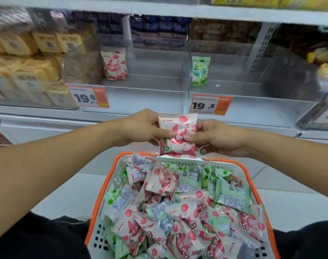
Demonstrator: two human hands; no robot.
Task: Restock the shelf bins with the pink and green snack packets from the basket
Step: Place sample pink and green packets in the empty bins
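Early in the restock, by my read. Both hands hold one pink packet [177, 136] upright above the basket [252, 176], roughly frame centre. Left hand [142, 128] grips its 9 o'clock edge, right hand [215, 138] its 3 o'clock edge; thumbs pinch across the front face, other fingers curl behind. A few more packet edges may be stacked behind it, can't tell how many.

Done so far, as visible:
- Left bin [140, 96], at 11 o'clock from the hands: a small stack of pink packets [114, 64] standing at its left side, rest of the bin bare.
- Right bin [252, 107], at 1 o'clock: one green packet [200, 71] standing at its left side, rest bare.

Left to do:
- Basket, at 6 o'clock, is heaped with mixed pink and green packets, piled about to the rim. Nearly the whole load is unsorted.
- Held packet not yet in a bin; it's near the shelf front, below the price tags [88, 97].

Judgement: a few percent done. Held packet belongs in the left bin beside the standing pink ones. Loose pile means colour sorting on every grab.
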